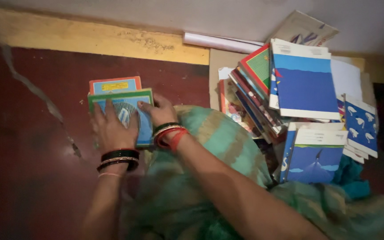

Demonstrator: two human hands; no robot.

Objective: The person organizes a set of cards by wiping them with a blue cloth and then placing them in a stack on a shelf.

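Books in a small stack (pixel 125 109) lie on the dark red floor (pixel 32 178), left of centre, with a green-bordered book on top and an orange-bordered book (pixel 114 84) showing at its far edge. To square this stack well, press the top cover flat and draw the edges into line before releasing; uneven pressure is likely to skew the upper book. Left hand (pixel 111 126) rests palm-down on the top cover, fingers spread toward the far edge. Right hand (pixel 158 112) meets the stack's right edge, fingers curled against the cover; whether they pinch the book cannot be told. Both wrists carry bangles, and both forearms reach in from the near side over green cloth (pixel 210 146). To the right, well apart, a loose heap of blue books (pixel 305 84) leans against the wall.
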